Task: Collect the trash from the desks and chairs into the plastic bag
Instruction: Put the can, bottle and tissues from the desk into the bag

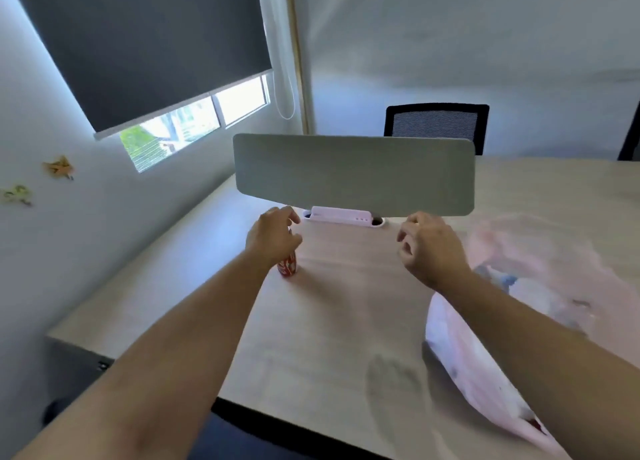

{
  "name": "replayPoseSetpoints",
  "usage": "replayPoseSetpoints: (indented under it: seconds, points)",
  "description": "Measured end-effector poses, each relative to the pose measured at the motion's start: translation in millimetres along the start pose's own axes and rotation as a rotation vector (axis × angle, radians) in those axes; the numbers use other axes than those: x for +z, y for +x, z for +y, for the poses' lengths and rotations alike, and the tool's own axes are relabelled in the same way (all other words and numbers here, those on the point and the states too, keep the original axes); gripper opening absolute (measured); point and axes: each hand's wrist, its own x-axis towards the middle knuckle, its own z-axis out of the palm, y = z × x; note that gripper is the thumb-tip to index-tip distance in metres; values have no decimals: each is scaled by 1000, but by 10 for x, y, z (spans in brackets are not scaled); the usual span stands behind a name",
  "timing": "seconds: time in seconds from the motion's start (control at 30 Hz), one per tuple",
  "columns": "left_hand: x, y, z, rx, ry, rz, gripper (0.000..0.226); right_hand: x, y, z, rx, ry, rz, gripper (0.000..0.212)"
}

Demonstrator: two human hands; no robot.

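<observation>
Can [287,268]: upright on the table [329,321], before the divider's [353,172] left end.
Left hand [273,236]: over the can's top, likely reaching to lift it; whether it grasps the can, I cannot tell.
Right hand [429,248]: relaxed and empty, before the divider's right end.
Bag [485,373]: slumped on the table nearer than the divider's right end, waiting for trash.

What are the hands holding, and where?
The right hand holds nothing. The left hand covers the top of the red can; whether its fingers grip it cannot be told.
</observation>
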Motion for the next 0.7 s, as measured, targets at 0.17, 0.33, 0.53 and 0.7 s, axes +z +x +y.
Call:
replayPoseSetpoints:
  seconds: [0.17,0.33,0.53,0.7]
  points:
    - [128,293,-630,-186,159,-101,70,270,-71,-2,459,-7,266,70]
    - [474,749,-788,-248,234,-240,97,512,-158,71,734,28,168,86]
    - [951,1139,-883,-291,172,-302,74,659,-52,201,801,-70,157,75]
    - [1138,1079,-823,-261,164,-145,49,690,-129,302,755,44,204,65]
